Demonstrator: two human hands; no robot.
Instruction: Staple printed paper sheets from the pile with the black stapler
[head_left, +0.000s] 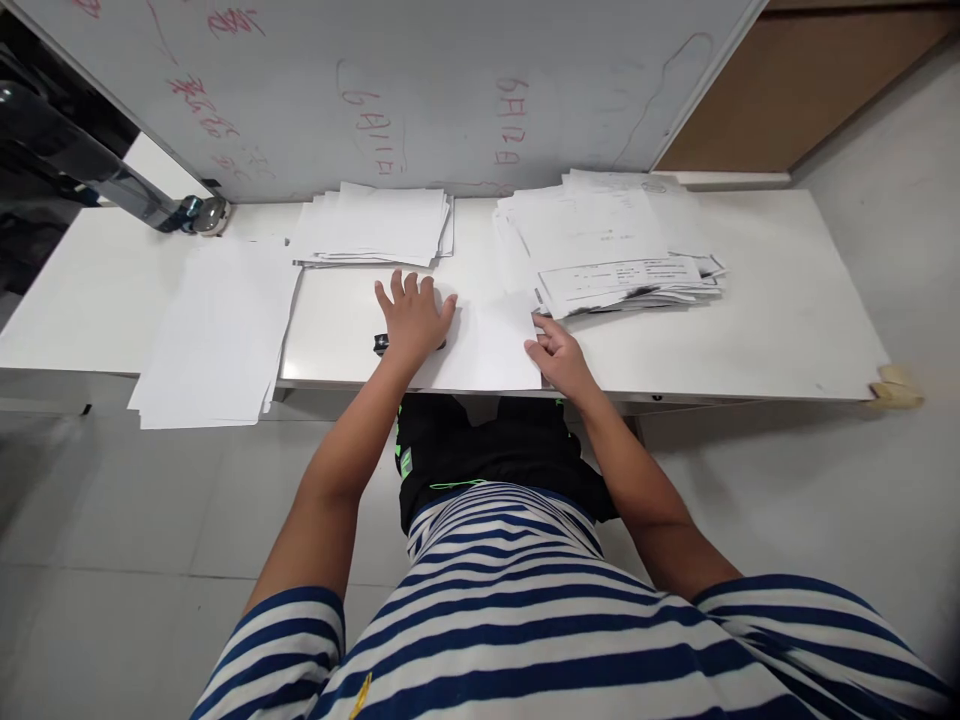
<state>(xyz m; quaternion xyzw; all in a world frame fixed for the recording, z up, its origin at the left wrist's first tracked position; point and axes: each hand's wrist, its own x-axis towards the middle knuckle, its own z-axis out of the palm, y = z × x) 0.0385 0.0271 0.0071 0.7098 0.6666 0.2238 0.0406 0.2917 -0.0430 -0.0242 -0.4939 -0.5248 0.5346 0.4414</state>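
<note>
A blank white sheet of paper (495, 345) lies on the white table before me, its near edge close to the table's front edge. My left hand (414, 315) rests with spread fingers at the sheet's left side. Under that wrist a small black object (381, 344) pokes out, mostly hidden, perhaps a stapler. At the sheet's right edge, my right hand (561, 358) has its thumb and fingers closed on the paper. Just beyond it sits a messy stack of printed papers (600, 230). Behind my left hand is a neater paper stack (375, 225).
More white sheets (217, 330) lie at the left, overhanging the front edge of the table (780, 340). A whiteboard (442, 90) with red writing stands along the back. A clear bottle (142, 185) lies tilted at the back left. A wall closes off the right.
</note>
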